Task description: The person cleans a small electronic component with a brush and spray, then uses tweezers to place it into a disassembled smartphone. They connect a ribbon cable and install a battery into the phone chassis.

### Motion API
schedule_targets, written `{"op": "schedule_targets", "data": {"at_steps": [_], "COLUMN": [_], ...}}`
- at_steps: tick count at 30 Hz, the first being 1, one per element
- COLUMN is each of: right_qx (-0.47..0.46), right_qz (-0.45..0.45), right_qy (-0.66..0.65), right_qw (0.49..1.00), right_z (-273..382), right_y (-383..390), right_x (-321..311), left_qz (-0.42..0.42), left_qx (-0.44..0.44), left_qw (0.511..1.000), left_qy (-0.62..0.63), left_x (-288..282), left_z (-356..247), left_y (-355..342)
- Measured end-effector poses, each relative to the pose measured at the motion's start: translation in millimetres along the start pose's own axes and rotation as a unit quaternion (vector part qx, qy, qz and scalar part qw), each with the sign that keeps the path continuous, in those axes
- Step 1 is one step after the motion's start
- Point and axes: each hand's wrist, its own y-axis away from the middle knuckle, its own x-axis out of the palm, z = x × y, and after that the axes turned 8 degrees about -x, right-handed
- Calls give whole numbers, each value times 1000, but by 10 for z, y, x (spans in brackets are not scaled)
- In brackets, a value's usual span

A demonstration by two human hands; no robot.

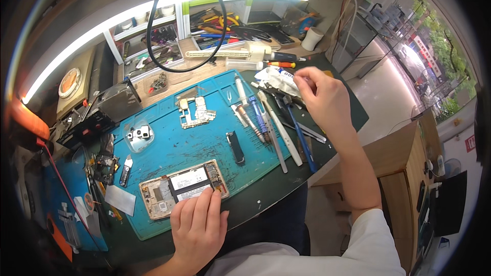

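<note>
My left hand (198,225) rests with its fingers stretched over the near edge of an opened smartphone (158,202), whose back is off. A white-labelled battery (189,180) lies in the phone's gold frame, just under the fingertips. Raised at the right, my right hand (325,97) has thumb and fingers bent together beside a crumpled white packet (276,79) with blue print. Whether the fingertips grip anything is too small to make out. A small black bar-shaped part (236,147) sits on the mat beyond the phone.
The blue work mat (179,145) carries a circuit board (195,112) and a clear dish (138,135) of camera modules. Pens, tweezers (276,138) and a blue-handled tool (303,138) lie at right. A black cable loop (149,30) hangs over the bench. Loose parts (106,166) lie left.
</note>
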Motion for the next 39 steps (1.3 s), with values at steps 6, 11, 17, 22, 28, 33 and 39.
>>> {"op": "schedule_targets", "data": {"at_steps": [6, 11, 17, 22, 28, 33, 39], "right_qx": [73, 78, 6, 21, 76, -165, -391], "right_qz": [173, 192, 142, 162, 140, 165, 205], "right_qy": [155, 151, 211, 133, 24, -192, -128], "right_qw": [970, 967, 967, 978, 987, 953, 888], "right_z": [-405, -517, -662, -767, -180, 443, 741], "right_y": [335, 539, 756, 646, 443, 501, 195], "right_x": [-248, -279, -142, -271, -427, -42, 391], "left_qz": [-7, -6, -16, -14, 11, 53, 41], "left_qx": [6, 0, 15, 6, -25, -48, -37], "left_qw": [1000, 1000, 999, 1000, 1000, 997, 998], "left_qy": [-13, -22, -23, -12, 12, 7, -5], "left_x": [-11, -40, 6, 4, 24, -11, 7], "left_z": [-64, -38, 27, 32, 17, -11, 24], "left_y": [-47, -15, -40, -21, -32, -111, -61]}}
